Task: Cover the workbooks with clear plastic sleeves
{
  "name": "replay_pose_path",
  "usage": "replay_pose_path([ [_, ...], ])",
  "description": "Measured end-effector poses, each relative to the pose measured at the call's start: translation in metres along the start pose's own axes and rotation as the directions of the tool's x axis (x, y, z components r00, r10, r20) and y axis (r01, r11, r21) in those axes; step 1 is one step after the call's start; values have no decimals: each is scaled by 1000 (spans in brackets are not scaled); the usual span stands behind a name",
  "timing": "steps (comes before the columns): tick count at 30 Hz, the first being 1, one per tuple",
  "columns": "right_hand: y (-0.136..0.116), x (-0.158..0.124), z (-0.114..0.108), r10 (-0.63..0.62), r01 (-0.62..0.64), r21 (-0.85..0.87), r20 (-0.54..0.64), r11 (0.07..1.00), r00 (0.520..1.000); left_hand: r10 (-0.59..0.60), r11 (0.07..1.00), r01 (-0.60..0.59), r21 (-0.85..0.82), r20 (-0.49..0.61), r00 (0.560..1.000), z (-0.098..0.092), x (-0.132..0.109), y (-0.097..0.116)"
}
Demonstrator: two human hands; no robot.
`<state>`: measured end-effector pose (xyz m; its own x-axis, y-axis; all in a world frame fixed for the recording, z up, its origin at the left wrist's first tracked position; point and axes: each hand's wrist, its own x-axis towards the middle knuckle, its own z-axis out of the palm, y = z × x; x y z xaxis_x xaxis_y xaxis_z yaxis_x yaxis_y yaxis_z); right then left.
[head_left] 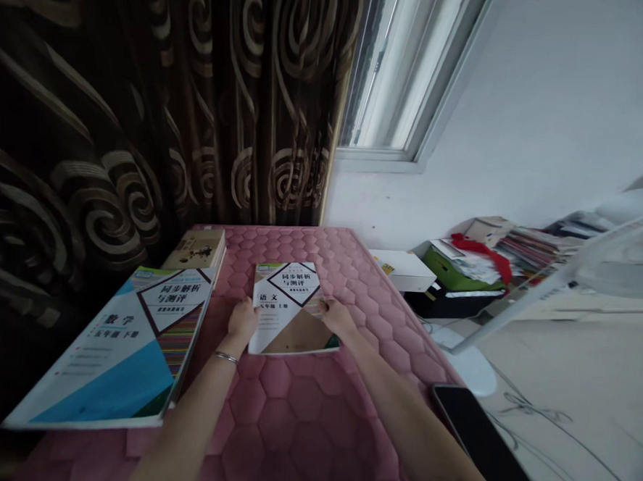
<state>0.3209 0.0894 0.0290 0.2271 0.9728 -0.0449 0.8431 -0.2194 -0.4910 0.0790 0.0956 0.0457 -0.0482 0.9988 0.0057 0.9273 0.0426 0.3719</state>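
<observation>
A workbook (289,318) with a white and brown cover and Chinese lettering lies on the pink hexagon-patterned table cover (301,399). My left hand (244,321) grips its left edge, fingers closed there; a silver bangle circles that wrist. On the opposite edge my right hand (337,318) is closed too, its fingertips on the cover. To the left, a larger-looking blue and white workbook (124,344) rests on top of other books. Behind it sits a tan-covered book (195,249), partly hidden beneath the stack.
A dark curtain (166,115) hangs along the left and back. At the lower right edge lies a black phone-like device (483,446). Beyond the table are a white fan (471,366) with cables, a white box (404,269) and a green bin (450,266) of papers.
</observation>
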Motion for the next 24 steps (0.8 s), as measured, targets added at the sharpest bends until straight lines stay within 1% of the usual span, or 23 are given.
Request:
replay_pose_path([
  [2, -1, -7, 1, -13, 12, -27, -28, 1000, 1000, 101, 994, -99, 47, -52, 993, 0, -13, -2],
  [4, 0, -16, -2, -30, 27, -49, -69, 998, 997, 242, 967, -235, 95, -70, 968, 0, -28, -8],
  [5, 1, -21, -4, -48, 43, -59, -89, 997, 995, 330, 939, -321, 121, -61, 942, 0, -36, -12],
  [7, 4, -35, -9, -106, 97, -76, -124, 992, 987, 494, 861, -487, 146, -21, 869, 3, -51, -23],
  [8, 5, -43, -10, -140, 130, -82, -131, 988, 982, 552, 826, -547, 136, -2, 834, 4, -57, -28],
  [9, 4, -51, -9, -184, 175, -80, -130, 981, 974, 584, 807, -581, 108, 7, 812, 6, -63, -32],
  [11, -1, -69, -2, -319, 316, -45, -113, 948, 941, 591, 807, -590, 24, 1, 807, 9, -72, -37],
  [13, -11, -86, 10, -462, 465, 9, -102, 885, 881, 593, 805, -592, -41, -12, 805, 11, -76, -36],
  [14, -17, -94, 17, -508, 512, 25, -98, 858, 856, 598, 799, -598, -62, -18, 801, 11, -77, -35],
  [15, -23, -101, 23, -531, 536, 31, -90, 844, 842, 607, 791, -607, -76, -20, 794, 10, -77, -34],
  [18, -36, -112, 35, -515, 516, 8, -60, 856, 855, 621, 778, -620, -103, -30, 784, 11, -75, -33],
  [24, -37, -111, 36, -507, 509, 21, -69, 860, 859, 612, 778, -612, -138, -53, 789, 16, -71, -37],
])
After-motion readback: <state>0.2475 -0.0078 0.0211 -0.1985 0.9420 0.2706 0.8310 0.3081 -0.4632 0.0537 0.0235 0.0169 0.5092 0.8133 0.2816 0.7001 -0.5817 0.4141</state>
